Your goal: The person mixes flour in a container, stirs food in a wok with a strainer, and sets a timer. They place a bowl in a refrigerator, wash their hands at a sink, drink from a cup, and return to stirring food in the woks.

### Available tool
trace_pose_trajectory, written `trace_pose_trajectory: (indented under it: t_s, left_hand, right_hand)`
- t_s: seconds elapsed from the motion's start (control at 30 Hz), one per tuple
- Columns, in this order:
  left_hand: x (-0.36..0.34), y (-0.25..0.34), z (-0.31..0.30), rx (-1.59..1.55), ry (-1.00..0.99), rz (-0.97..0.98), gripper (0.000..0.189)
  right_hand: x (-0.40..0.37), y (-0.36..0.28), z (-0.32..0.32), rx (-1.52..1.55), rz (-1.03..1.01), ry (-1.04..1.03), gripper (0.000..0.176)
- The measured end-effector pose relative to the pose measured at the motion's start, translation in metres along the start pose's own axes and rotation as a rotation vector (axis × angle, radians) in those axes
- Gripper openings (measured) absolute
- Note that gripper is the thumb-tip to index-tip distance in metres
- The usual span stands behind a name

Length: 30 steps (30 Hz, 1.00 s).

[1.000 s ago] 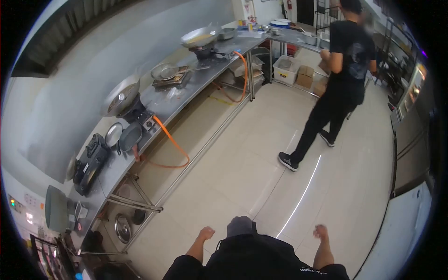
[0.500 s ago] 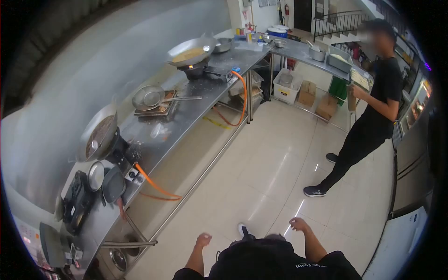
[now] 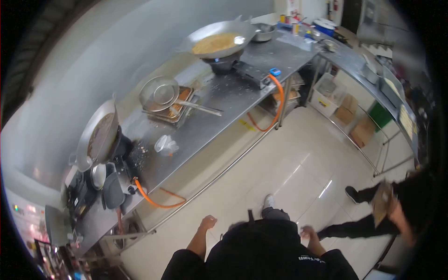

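My left hand (image 3: 208,222) hangs low in front of me with its fingers curled in and nothing in them. Over the floor at the other side of my body is my right hand (image 3: 309,232), blurred, its fingers hard to make out. Neither hand touches the steel counter (image 3: 205,126). On that counter, a mesh strainer (image 3: 159,93) rests across a tray (image 3: 179,118) of browned bits. A crumpled clear plastic bag (image 3: 165,145) lies near the counter's edge. Behind stands a large wok (image 3: 220,56) of yellowish oil on a burner; a second wok (image 3: 85,161) holds dark liquid.
A co-worker's arm (image 3: 402,219) holds a brown, flat item (image 3: 382,205) close by on my right. Orange gas hoses (image 3: 282,100) hang off the counter. A plastic bin (image 3: 324,95) and cardboard boxes (image 3: 361,130) sit under the far counter. Pans (image 3: 113,191) crowd the near end.
My view has moved forward along the counter, so the woks and strainer look larger. The co-worker is now nearer, at lower right. My right hand has dropped closer to my body.
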State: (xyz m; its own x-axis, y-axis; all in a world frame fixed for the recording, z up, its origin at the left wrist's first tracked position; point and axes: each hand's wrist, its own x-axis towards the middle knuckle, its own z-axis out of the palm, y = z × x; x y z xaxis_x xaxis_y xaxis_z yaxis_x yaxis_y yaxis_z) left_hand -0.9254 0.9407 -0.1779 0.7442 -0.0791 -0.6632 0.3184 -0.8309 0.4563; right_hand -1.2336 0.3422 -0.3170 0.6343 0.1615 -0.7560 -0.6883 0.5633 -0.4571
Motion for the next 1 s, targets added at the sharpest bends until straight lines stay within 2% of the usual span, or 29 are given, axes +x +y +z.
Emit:
trace_pose_trajectory:
  t_s: [0.03,0.07,0.1,0.13,0.17,0.2,0.23,0.27,0.3,0.33,0.37,0.43,0.47,0.5,0.53,0.57,0.6,0.67,0.73,0.8,0.83,0.87,0.93,0.97,1.0]
  left_hand:
    - [0.001,0.011,-0.006,-0.044,-0.021,-0.085,0.028]
    - [0.005,0.029,-0.013,-0.095,-0.039,-0.159,0.029]
    - [0.007,0.043,-0.017,-0.146,-0.067,-0.236,0.030]
    - [0.016,0.046,-0.016,-0.303,-0.010,-0.204,0.029]
    - [0.023,0.044,-0.008,-0.462,0.046,-0.176,0.029]
    - [0.028,0.045,0.004,-0.623,0.106,-0.148,0.029]
    - [0.030,0.057,0.010,-0.644,0.118,-0.199,0.028]
    - [0.033,0.071,0.014,-0.658,0.129,-0.246,0.027]
    - [0.037,0.083,0.010,-0.663,0.136,-0.289,0.027]
    - [0.055,0.068,0.029,-0.681,0.062,-0.287,0.026]
    - [0.060,0.075,0.034,-0.649,0.073,-0.306,0.027]
    - [0.081,0.058,0.052,-0.774,-0.027,-0.218,0.029]
    - [0.102,0.031,0.066,-1.141,-0.240,-0.274,0.030]
    - [0.091,0.054,0.047,-1.061,-0.120,-0.281,0.028]
    - [0.092,0.069,0.039,-1.029,-0.035,-0.345,0.026]
    - [0.099,0.084,0.025,-0.933,0.007,-0.472,0.023]
    - [0.107,0.081,0.012,-1.175,-0.067,-0.458,0.024]
    - [0.112,0.098,-0.009,-1.167,0.156,-0.486,0.025]
    - [0.118,0.099,-0.023,-1.465,0.254,-0.462,0.027]
    - [0.118,0.108,-0.033,-1.436,0.299,-0.413,0.028]
    - [0.117,0.117,-0.038,-1.382,0.323,-0.467,0.029]
    - [0.119,0.125,-0.038,-1.331,0.345,-0.523,0.029]
    - [0.116,0.130,-0.033,-1.352,0.350,-0.515,0.031]
    - [0.117,0.128,-0.028,-1.364,0.354,-0.508,0.031]
    - [0.119,0.128,-0.021,-1.366,0.359,-0.517,0.031]
  right_hand:
    - [0.045,-0.080,0.055,-0.546,0.284,0.536,0.031]
    - [0.078,-0.130,0.050,-0.472,-0.012,0.348,0.031]
    - [0.106,-0.211,0.084,-1.227,-0.123,0.375,0.022]
    - [0.118,-0.276,0.140,-0.988,-0.241,0.356,0.022]
    - [0.140,-0.338,0.186,-1.083,-0.363,0.325,0.023]
    - [0.135,-0.404,0.266,-1.314,-0.544,0.303,0.025]
    - [0.158,-0.450,0.320,-1.164,-0.678,0.214,0.026]
    - [0.143,-0.494,0.405,-1.106,-0.720,0.170,0.024]
    - [0.166,-0.523,0.450,-1.042,-0.877,0.035,0.021]
    - [0.157,-0.547,0.520,-0.898,-0.852,-0.094,0.020]
    - [0.169,-0.562,0.570,-0.934,-0.864,-0.146,0.019]
    - [0.187,-0.572,0.659,-0.958,-0.842,-0.345,0.022]
    - [0.212,-0.567,0.695,-1.003,-0.798,-0.457,0.021]
    - [0.224,-0.557,0.730,-0.931,-0.693,-0.533,0.021]
    - [0.250,-0.548,0.756,-1.017,-0.700,-0.574,0.026]
    - [0.262,-0.542,0.782,-0.995,-0.485,-0.566,0.034]
    - [0.282,-0.532,0.806,-0.971,-0.307,-0.503,0.045]
    - [0.313,-0.515,0.842,-0.817,-0.085,-0.456,0.049]
    - [0.344,-0.504,0.878,-0.601,0.143,-0.369,0.047]
    - [0.351,-0.512,0.906,-0.532,0.114,-0.355,0.034]
    - [0.354,-0.515,0.914,-0.501,0.110,-0.341,0.028]
    - [0.374,-0.515,0.920,-0.558,0.071,-0.366,0.022]
    - [0.409,-0.522,0.931,-0.674,-0.009,-0.422,0.012]
    - [0.386,-0.542,0.932,-0.864,-0.229,-0.386,0.010]
    - [0.370,-0.559,0.932,-0.862,-0.198,-0.470,0.011]
